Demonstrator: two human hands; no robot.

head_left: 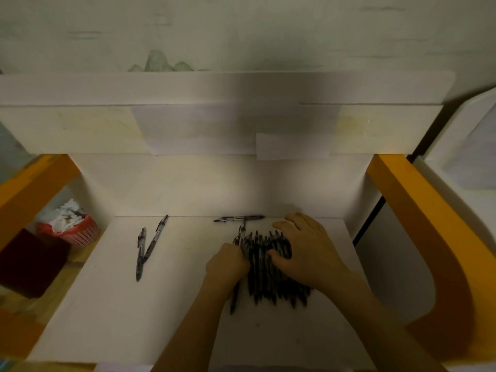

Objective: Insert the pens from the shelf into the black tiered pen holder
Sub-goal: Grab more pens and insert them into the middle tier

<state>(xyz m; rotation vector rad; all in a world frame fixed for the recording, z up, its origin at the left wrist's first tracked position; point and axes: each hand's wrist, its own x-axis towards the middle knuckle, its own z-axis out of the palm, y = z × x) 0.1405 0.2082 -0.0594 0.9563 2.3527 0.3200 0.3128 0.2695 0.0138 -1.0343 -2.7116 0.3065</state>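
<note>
Head view, looking down on a white shelf [107,304]: a dense pile of black pens [268,275] lies right of centre, mostly parallel, tips toward the viewer. Left hand [226,264] is curled at the pile's left edge, fingers apparently pinching one or two pens there; exact no. can't be told. Right hand [306,248] is laid flat over the pile's right side, fingers spread and fairly straight, pressing it down. Stray pens: two crossed pens [146,248] well apart to the left, one single pen [239,218] lying crosswise along the back wall, just behind the pile. Black tiered holder is not seen in frame, so nothing can be said of its position.

Step in hand is judged to be gathering/picking from the pile. Best done w/ the pile kept pinned by the right hand so pens aren't rolled off, while a small, aligned bunch is drawn out by the left. Strays should be collected afterwards. A red basket [72,232] sits off to the left, irrelevant.
</note>
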